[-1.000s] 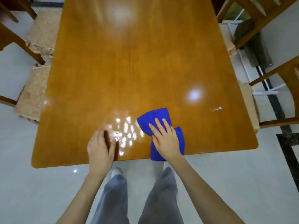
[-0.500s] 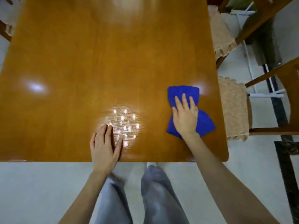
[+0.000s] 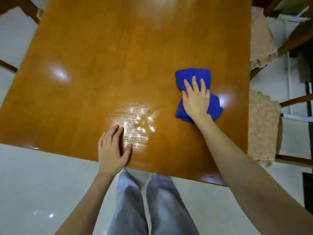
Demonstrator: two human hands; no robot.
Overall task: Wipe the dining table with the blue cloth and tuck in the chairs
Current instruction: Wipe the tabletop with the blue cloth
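Mid-wipe, the right hand (image 3: 196, 100) pressed flat-fingered on the crumpled blue cloth (image 3: 193, 74), left hand (image 3: 111, 153) open on the glossy orange-brown wooden table (image 3: 118, 56); likely next, sweeping farther.

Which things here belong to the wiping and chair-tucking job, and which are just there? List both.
Job: crumpled blue cloth under the right hand; glossy brown wooden dining table, left hand flat on it; two wooden chairs with beige cushioned seats, right side.
Just there: pale tiled floor; grey trousers.

The right hand (image 3: 196, 100) presses the blue cloth (image 3: 193, 75) flat on the dining table (image 3: 118, 56).
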